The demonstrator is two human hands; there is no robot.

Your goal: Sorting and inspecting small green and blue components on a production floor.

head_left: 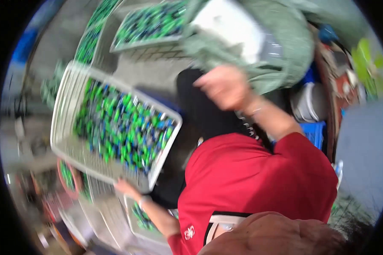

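Observation:
A white plastic basket (66, 108) lies tilted in front of me. It holds a mass of small green and blue pieces (123, 125), some greyish or clear, too blurred to name. My left hand (127, 189) is at the basket's near lower rim, its fingers curled against the edge. Above my dark trouser leg, apart from the basket, is my right hand (225, 88), smeared by motion. Its fingers look curled together, and anything inside them is hidden. Beyond it sits a green sack (289, 51) with a white block-like thing (230, 25) at its mouth.
Another white basket (157, 42) of similar pieces stands at the far side, with one more pale container beside it. A pink-rimmed tub (74, 191) and white bins (110, 212) are near my left arm. At the right are a white bucket (308, 102) and a blue crate (314, 134).

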